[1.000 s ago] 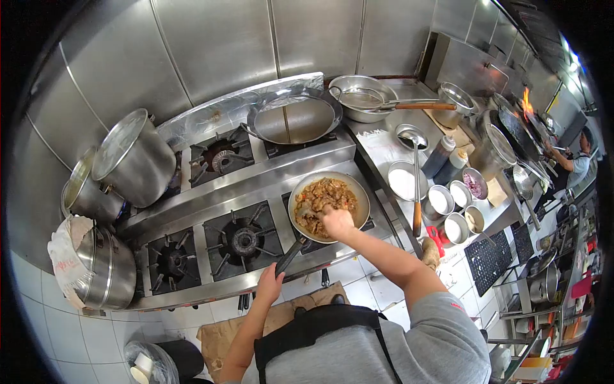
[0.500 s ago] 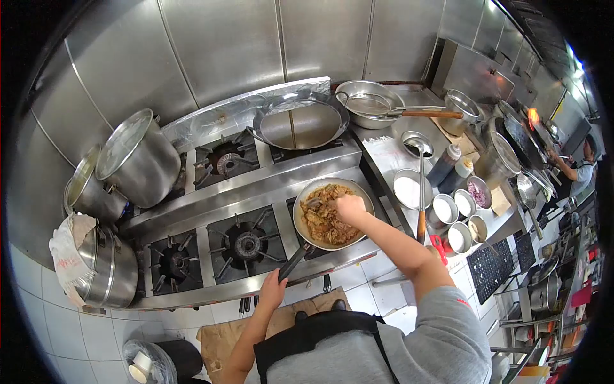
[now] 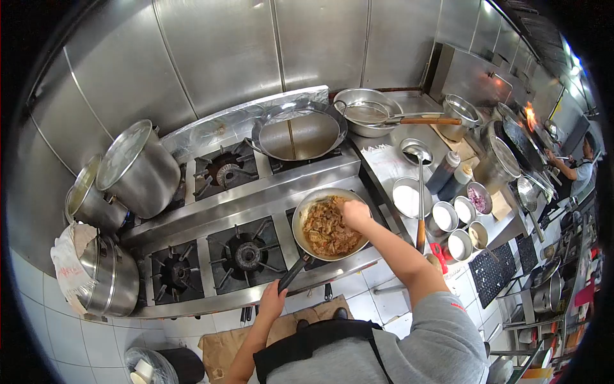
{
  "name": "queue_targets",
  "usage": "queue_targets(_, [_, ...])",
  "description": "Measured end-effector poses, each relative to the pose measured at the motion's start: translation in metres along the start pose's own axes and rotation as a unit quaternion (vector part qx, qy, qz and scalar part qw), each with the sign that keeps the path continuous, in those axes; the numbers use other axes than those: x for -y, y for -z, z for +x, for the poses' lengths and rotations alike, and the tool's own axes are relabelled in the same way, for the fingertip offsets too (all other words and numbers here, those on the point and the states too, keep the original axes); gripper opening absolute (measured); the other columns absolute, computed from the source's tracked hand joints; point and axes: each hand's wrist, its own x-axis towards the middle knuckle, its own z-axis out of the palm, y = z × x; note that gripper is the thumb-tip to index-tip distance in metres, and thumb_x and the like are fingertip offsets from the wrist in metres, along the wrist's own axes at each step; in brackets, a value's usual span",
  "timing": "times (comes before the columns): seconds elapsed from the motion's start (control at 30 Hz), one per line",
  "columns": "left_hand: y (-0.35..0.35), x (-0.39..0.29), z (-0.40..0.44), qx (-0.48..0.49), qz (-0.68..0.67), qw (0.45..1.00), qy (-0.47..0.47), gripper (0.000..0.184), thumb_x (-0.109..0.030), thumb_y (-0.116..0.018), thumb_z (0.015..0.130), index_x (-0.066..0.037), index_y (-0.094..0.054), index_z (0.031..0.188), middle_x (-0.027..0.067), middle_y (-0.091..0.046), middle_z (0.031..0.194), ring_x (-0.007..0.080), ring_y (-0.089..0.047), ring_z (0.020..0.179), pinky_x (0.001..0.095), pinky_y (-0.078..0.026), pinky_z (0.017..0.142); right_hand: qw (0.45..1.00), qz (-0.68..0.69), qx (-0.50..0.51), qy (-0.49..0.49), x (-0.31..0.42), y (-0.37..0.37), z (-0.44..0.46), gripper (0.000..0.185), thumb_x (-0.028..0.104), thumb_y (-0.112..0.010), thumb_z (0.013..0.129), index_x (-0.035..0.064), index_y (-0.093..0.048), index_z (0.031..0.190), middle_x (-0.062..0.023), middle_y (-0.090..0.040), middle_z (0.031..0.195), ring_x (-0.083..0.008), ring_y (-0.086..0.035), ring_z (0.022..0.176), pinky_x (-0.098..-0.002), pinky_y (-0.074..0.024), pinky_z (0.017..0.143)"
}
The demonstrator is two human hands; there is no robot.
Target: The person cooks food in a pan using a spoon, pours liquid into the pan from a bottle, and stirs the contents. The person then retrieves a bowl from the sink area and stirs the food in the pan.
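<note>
A frying pan (image 3: 307, 206) sits on the front right burner of the stove, its black handle (image 3: 294, 271) pointing toward me. My left hand (image 3: 273, 301) is closed around the end of that handle. Inside the pan lies brown, saucy chopped food (image 3: 325, 232). Over the right side of the food, my right hand (image 3: 355, 215) is closed in a grip with its fingers down close to the food. Whatever it holds is hidden by the hand and the food.
Beside the frying pan are bare front burners (image 3: 247, 251). A wok (image 3: 272, 137) of liquid stands behind. Tall pots (image 3: 148, 176) crowd the left. On the right counter are a ladle (image 3: 421, 192), sauce bottles (image 3: 443, 171) and several small bowls (image 3: 445, 216). A co-worker (image 3: 581, 173) stands far right near a flame.
My right hand has shifted slightly within the pan, and the food is spread differently. A grey utensil end seen in the food earlier no longer shows. My left hand keeps its hold.
</note>
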Motion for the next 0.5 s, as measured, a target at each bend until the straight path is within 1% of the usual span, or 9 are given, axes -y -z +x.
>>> queue_targets(0.03, [0.000, 0.000, 0.000, 0.005, 0.009, 1.000, 0.008, 0.044, -0.021, -0.058, 0.084, 0.003, -0.046, 0.120, 0.0233, -0.054, 0.111, 0.0396, -0.051, 0.104, 0.0423, -0.041, 0.089, 0.999, -0.002, -0.014, -0.041, -0.003, 0.009, 0.006, 0.018, 0.013, -0.062, 0.072, 0.0082, -0.070, 0.088, -0.0152, -0.067, 0.090, -0.0280, -0.066, 0.085, -0.0381, -0.0536, 0.072])
queue_targets(0.07, [0.000, 0.000, 0.000, 0.001, 0.010, 1.000, 0.004, 0.044, -0.021, -0.058, 0.084, 0.003, -0.046, 0.120, 0.0232, -0.054, 0.111, 0.0395, -0.051, 0.104, 0.0423, -0.041, 0.089, 0.998, 0.009, 0.003, -0.055, -0.007, 0.016, 0.006, 0.016, 0.013, -0.061, 0.073, 0.0077, -0.070, 0.085, -0.0161, -0.066, 0.093, -0.0289, -0.066, 0.086, -0.0381, -0.0537, 0.073])
queue_targets(0.1, [-0.001, 0.001, -0.001, -0.003, 0.012, 1.000, 0.000, 0.044, -0.021, -0.058, 0.085, 0.003, -0.046, 0.120, 0.0231, -0.054, 0.111, 0.0394, -0.051, 0.104, 0.0424, -0.041, 0.089, 0.998, 0.020, 0.004, -0.066, -0.010, 0.012, 0.006, 0.017, 0.014, -0.061, 0.074, 0.0074, -0.070, 0.086, -0.0161, -0.067, 0.093, -0.0290, -0.066, 0.086, -0.0382, -0.0535, 0.074])
queue_targets(0.2, [-0.002, 0.000, 0.000, -0.013, 0.012, 1.000, -0.002, 0.044, -0.021, -0.058, 0.084, 0.002, -0.047, 0.120, 0.0229, -0.054, 0.111, 0.0393, -0.051, 0.104, 0.0424, -0.041, 0.089, 0.994, 0.052, 0.007, -0.096, -0.025, -0.030, 0.002, 0.018, 0.014, -0.057, 0.076, 0.0067, -0.069, 0.088, -0.0158, -0.067, 0.093, -0.0302, -0.065, 0.088, -0.0393, -0.0526, 0.078])
queue_targets(0.3, [-0.001, -0.002, -0.002, -0.019, 0.004, 1.000, 0.002, 0.043, -0.020, -0.059, 0.083, 0.002, -0.048, 0.119, 0.0226, -0.055, 0.110, 0.0392, -0.052, 0.103, 0.0426, -0.042, 0.089, 0.993, 0.080, -0.006, -0.092, -0.033, -0.065, -0.016, 0.019, 0.015, -0.058, 0.074, 0.0018, -0.068, 0.085, -0.0202, -0.065, 0.091, -0.0334, -0.065, 0.085, -0.0411, -0.0522, 0.076])
queue_targets(0.33, [0.000, -0.003, -0.001, -0.022, 0.001, 1.000, 0.002, 0.043, -0.020, -0.059, 0.083, 0.002, -0.048, 0.118, 0.0224, -0.055, 0.110, 0.0392, -0.052, 0.103, 0.0426, -0.042, 0.088, 0.995, 0.072, 0.001, -0.063, -0.034, -0.060, -0.024, 0.020, 0.016, -0.058, 0.074, 0.0032, -0.068, 0.087, -0.0194, -0.065, 0.088, -0.0333, -0.065, 0.085, -0.0413, -0.0525, 0.075])
queue_targets(0.43, [0.002, 0.005, 0.000, -0.019, 0.006, 1.000, -0.007, 0.043, -0.020, -0.060, 0.083, 0.003, -0.049, 0.118, 0.0220, -0.056, 0.108, 0.0393, -0.052, 0.102, 0.0426, -0.042, 0.088, 0.995, 0.058, 0.000, -0.078, -0.034, -0.020, -0.038, 0.021, 0.017, -0.058, 0.075, 0.0023, -0.067, 0.087, -0.0184, -0.065, 0.085, -0.0334, -0.065, 0.083, -0.0411, -0.0529, 0.072])
queue_targets(0.47, [0.001, 0.007, 0.000, -0.019, 0.009, 1.000, -0.011, 0.043, -0.020, -0.059, 0.083, 0.003, -0.049, 0.118, 0.0220, -0.056, 0.108, 0.0393, -0.052, 0.102, 0.0426, -0.042, 0.088, 0.996, 0.016, -0.031, -0.088, -0.036, -0.010, -0.039, 0.018, 0.017, -0.059, 0.076, 0.0051, -0.069, 0.084, -0.0162, -0.067, 0.089, -0.0305, -0.066, 0.083, -0.0392, -0.0538, 0.072])
queue_targets(0.5, [0.000, 0.010, 0.001, -0.020, 0.011, 1.000, -0.015, 0.043, -0.020, -0.059, 0.083, 0.003, -0.049, 0.118, 0.0220, -0.056, 0.108, 0.0394, -0.052, 0.102, 0.0425, -0.042, 0.088, 0.996, 0.007, -0.056, -0.075, -0.034, 0.005, -0.049, 0.018, 0.017, -0.059, 0.075, 0.0041, -0.069, 0.082, -0.0161, -0.067, 0.087, -0.0301, -0.066, 0.083, -0.0387, -0.0538, 0.071])
